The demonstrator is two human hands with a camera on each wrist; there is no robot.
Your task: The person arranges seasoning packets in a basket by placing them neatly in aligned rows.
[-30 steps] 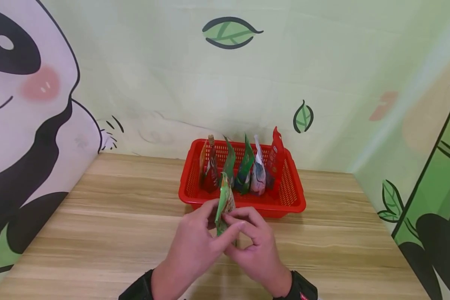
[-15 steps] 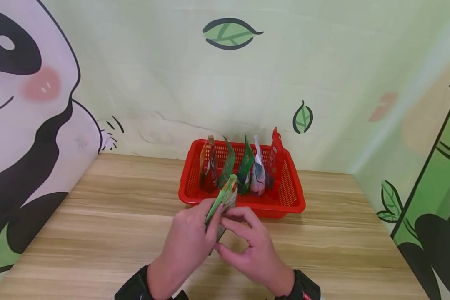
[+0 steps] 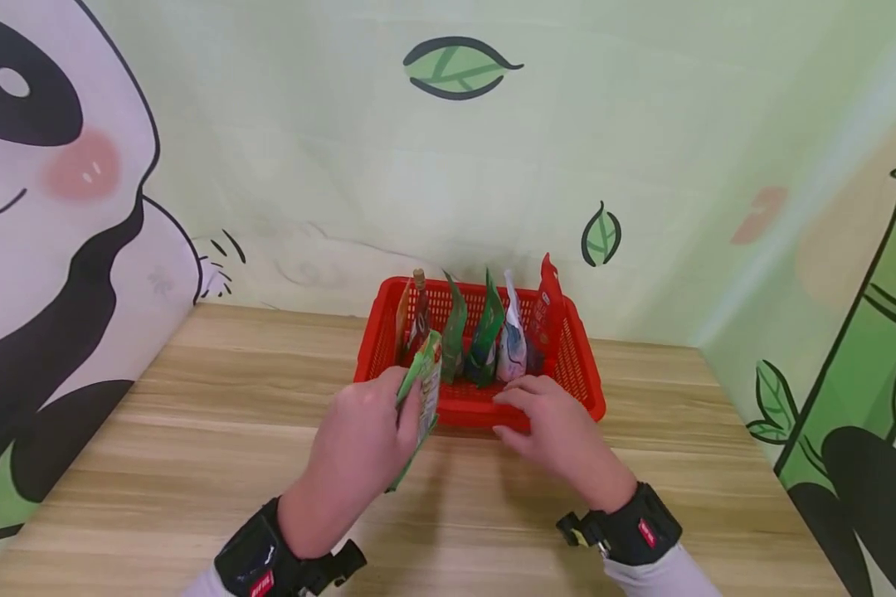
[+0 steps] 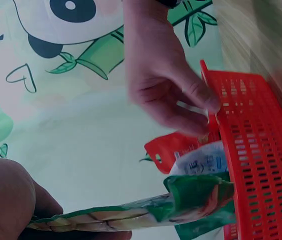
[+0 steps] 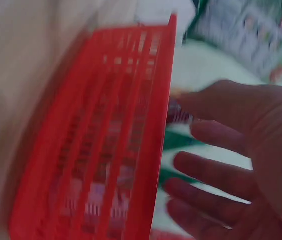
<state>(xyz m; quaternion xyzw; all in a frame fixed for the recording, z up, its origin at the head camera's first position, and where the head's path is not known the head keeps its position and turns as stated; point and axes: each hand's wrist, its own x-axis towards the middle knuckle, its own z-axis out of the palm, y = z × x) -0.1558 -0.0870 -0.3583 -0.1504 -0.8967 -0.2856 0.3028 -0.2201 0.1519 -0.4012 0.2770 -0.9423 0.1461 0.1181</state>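
Note:
My left hand grips a green packet, thumb on its printed face. The packet stands tilted in front of the red basket; in the left wrist view this packet reaches from my fingers toward the basket. My right hand is at the basket's front rim, right of the middle, and holds nothing. Its fingers lie spread and slightly bent beside the rim in the right wrist view, where the hand is blurred. Whether it touches the rim, I cannot tell.
Upright inside the basket are a red pouch, a white pouch, two green packets and a dark red bottle-shaped item, with an orange packet at the left end. A printed backdrop rises behind the wooden table.
My right hand has let go of the green packet and moved right and forward to the basket's front rim. The left hand keeps the packet, now turned to show more of its printed face.

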